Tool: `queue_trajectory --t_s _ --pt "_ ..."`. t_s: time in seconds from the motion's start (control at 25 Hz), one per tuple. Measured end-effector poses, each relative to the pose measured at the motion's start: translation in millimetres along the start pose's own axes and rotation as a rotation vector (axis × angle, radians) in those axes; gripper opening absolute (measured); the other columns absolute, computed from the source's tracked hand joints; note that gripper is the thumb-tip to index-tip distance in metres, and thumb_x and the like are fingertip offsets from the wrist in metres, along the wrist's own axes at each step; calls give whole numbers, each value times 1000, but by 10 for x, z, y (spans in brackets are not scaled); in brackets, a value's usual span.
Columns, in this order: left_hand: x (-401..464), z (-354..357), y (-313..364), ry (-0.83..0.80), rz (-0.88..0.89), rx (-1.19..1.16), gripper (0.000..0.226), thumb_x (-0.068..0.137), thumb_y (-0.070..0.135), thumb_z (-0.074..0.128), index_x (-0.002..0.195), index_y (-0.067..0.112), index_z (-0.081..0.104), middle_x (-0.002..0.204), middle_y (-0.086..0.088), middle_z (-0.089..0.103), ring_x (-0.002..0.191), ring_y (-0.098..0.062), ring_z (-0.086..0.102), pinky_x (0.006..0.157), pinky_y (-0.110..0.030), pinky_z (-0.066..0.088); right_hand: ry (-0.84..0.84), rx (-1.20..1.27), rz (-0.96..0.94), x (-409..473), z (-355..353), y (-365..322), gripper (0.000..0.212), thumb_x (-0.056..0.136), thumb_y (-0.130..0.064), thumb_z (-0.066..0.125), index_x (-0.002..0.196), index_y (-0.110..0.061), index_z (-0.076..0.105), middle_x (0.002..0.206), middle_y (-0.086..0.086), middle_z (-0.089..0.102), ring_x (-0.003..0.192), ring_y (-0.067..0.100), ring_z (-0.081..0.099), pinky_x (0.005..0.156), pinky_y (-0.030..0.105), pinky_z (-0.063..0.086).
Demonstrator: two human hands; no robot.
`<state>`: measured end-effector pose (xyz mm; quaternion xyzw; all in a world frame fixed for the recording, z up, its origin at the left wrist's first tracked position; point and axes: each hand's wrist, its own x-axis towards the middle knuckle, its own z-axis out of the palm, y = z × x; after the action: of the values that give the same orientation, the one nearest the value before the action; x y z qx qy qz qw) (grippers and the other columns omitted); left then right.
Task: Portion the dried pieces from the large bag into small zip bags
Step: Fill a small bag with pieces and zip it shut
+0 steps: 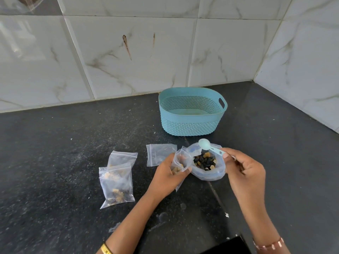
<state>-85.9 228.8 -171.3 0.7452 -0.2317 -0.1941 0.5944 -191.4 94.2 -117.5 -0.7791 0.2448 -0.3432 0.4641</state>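
The large clear bag (pixel 212 176) sits open on the black counter, with dark and amber dried pieces (pixel 204 160) inside. My right hand (pixel 245 173) pinches the handle of a light blue measuring spoon (pixel 211 146), whose bowl hovers over the bag's far rim. My left hand (pixel 168 175) grips a small zip bag (pixel 180 165) with its mouth open beside the large bag; a few amber pieces show inside. Two small zip bags with pieces lie to the left, one (pixel 117 186) overlapping the other (pixel 122 157). Another small zip bag (pixel 158 154) lies flat behind my left hand.
A teal perforated plastic basket (pixel 192 123) stands behind the bags, near the tiled wall. The wall corner closes off the right side. Crumbs and pale specks dot the black counter (pixel 55 162). A counter seam runs diagonally under the large bag.
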Motion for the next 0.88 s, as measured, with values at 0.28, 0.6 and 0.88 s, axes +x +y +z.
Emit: queue_trajectory --t_s 0.28,0.6,0.88 --pt "-56 35 -27 12 56 22 24 83 20 67 103 28 56 99 13 62 88 19 53 73 1 40 -147 -674 -127 -8 91 302 24 84 -17 63 107 -20 71 80 -6 51 56 4 40 47 13 25" --pt "-126 89 -60 107 257 110 22 74 40 61 94 31 58 92 9 61 92 -7 57 79 -17 44 -328 -306 -270 -77 156 15 26 76 -37 67 100 -27 71 82 -16 52 82 5 52 65 12 37" --pt "-146 31 -102 21 221 61 24 75 16 66 98 16 59 90 3 64 85 -8 62 75 -24 50 -522 -394 -273 -117 273 -12 15 82 -28 66 96 -26 70 79 -19 43 88 -2 43 70 7 35"
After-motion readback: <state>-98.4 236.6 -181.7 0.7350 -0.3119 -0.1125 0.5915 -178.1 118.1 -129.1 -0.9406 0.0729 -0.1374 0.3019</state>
